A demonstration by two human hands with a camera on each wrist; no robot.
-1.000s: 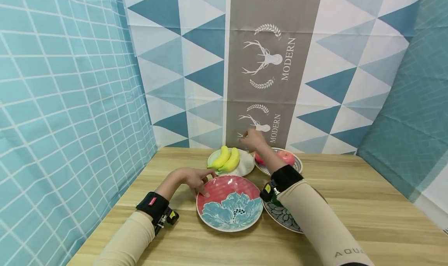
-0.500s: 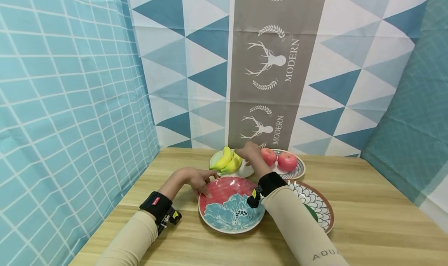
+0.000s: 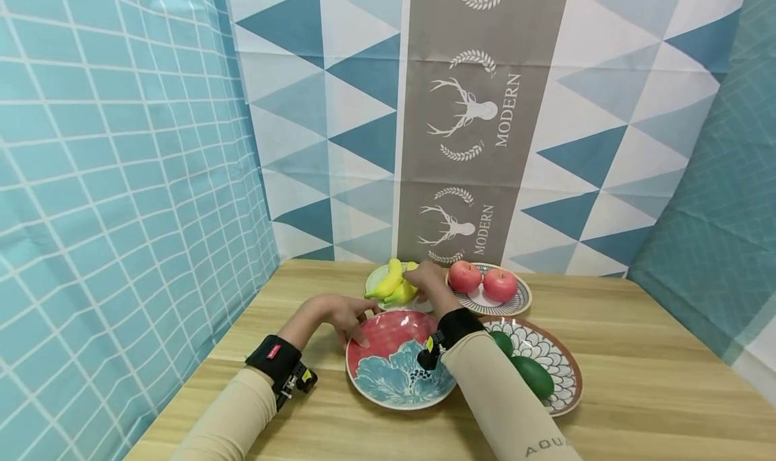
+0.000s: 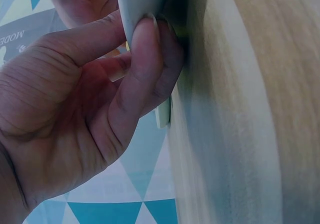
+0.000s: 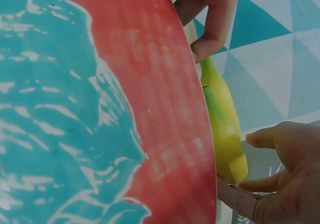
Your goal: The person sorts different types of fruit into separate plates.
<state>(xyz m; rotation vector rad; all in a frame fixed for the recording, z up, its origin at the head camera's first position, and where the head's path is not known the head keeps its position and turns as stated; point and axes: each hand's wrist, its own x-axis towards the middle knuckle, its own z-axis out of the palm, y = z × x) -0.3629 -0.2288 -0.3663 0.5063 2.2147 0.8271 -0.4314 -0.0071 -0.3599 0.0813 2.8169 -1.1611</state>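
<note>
My left hand point(image 3: 348, 316) grips the left rim of a deep red plate with a blue flower point(image 3: 388, 329), thumb on the inside and fingers curled beneath. In the left wrist view those fingertips point(image 4: 147, 39) pinch the plate's edge, which stands tilted. Behind it, two yellow bananas point(image 3: 386, 280) lie on a small pale plate point(image 3: 377, 274). Reaching over from the right, my right hand point(image 3: 427, 279) takes hold of the right banana point(image 5: 229, 139); its thumb and fingers lie around that end in the right wrist view. The red plate's rim hides part of those fingers.
Right of the bananas, two red apples point(image 3: 500, 286) sit on a patterned plate point(image 3: 518, 304). A brown-rimmed plate with petal patterns point(image 3: 564, 366) holds green, avocado-like fruits point(image 3: 533, 377), partly covered by my right sleeve point(image 3: 503, 387). Hanging cloths enclose the wooden table point(image 3: 642, 353).
My right hand has come down from above the back plates, moving left onto the right banana. The apples and green fruits have come into fuller view. My left hand keeps its grip on the red plate.
</note>
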